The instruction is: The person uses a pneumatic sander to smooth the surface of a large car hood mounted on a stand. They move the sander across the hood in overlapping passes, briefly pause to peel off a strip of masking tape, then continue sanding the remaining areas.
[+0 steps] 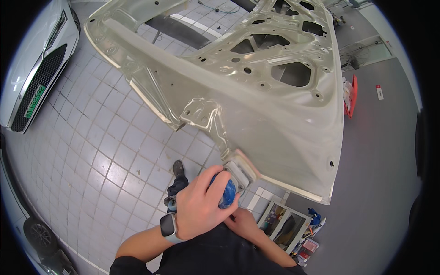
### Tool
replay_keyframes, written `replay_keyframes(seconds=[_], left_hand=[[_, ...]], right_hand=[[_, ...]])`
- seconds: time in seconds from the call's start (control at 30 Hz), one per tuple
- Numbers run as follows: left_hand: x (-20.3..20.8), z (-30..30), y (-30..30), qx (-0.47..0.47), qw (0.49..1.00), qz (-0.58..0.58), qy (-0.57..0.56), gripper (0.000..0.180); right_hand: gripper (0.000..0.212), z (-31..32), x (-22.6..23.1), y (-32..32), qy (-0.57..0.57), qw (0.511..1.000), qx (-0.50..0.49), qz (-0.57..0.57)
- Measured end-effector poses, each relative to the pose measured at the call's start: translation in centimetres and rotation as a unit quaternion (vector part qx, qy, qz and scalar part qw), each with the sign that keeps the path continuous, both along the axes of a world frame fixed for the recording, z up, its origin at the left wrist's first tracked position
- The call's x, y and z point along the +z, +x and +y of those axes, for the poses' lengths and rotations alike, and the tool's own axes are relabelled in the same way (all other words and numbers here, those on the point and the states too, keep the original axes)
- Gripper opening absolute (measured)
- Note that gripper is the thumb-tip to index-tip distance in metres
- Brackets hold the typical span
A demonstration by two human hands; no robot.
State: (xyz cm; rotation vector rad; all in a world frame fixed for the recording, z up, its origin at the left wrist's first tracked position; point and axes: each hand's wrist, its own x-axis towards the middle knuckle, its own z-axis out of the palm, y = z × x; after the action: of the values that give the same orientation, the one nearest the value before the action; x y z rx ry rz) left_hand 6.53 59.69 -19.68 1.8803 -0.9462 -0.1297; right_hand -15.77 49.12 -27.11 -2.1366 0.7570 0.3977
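Observation:
My left hand [204, 197], with a watch on its wrist, wraps its fingers over the blue top of a power sander [228, 195]. The sander's grey rectangular base lies against the near edge of a large bare car body panel [284, 137], like a door shell, in pale greenish primer. A pinkish strip shows between base and panel. Below the sander and close to my body, my right hand [243, 223] has its fingers curled in. They are partly hidden behind my left hand, and what they hold cannot be made out.
A white car [39, 64] stands at the left, and a wheel [40, 234] shows at the lower left. A glass-fronted cabinet [285, 224] with bottles and packets beside it stands at the lower right. A red container [352, 97] is beyond the panel's right edge. Pale tiles [114, 165] cover the floor.

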Motion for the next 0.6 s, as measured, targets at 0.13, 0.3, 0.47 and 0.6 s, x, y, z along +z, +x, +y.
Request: replay_keyframes(seconds=[0.13,0.3,0.47,0.6], left_hand=[[1.6,-1.2,-1.3,-0.071,0.995,0.01,-0.073,0.051],[2.0,-1.1,-0.9,-0.063,0.996,0.048,-0.032,0.052],[1.3,0.0,2.0,-0.058,0.995,0.083,0.021,0.052],[2.6,-0.6,0.6,-0.131,0.988,0.077,0.0,0.051]], right_hand=[[0.029,0.2,-0.7,-0.8,0.015,0.993,-0.072,-0.093],[0.031,-0.2,-0.5,-0.3,0.029,0.995,-0.089,-0.044],[0.026,-1.0,-1.4,-0.2,0.049,0.997,-0.054,0.04],[0.048,-0.2,-6.6,0.4,0.198,0.926,-0.252,-0.2]])
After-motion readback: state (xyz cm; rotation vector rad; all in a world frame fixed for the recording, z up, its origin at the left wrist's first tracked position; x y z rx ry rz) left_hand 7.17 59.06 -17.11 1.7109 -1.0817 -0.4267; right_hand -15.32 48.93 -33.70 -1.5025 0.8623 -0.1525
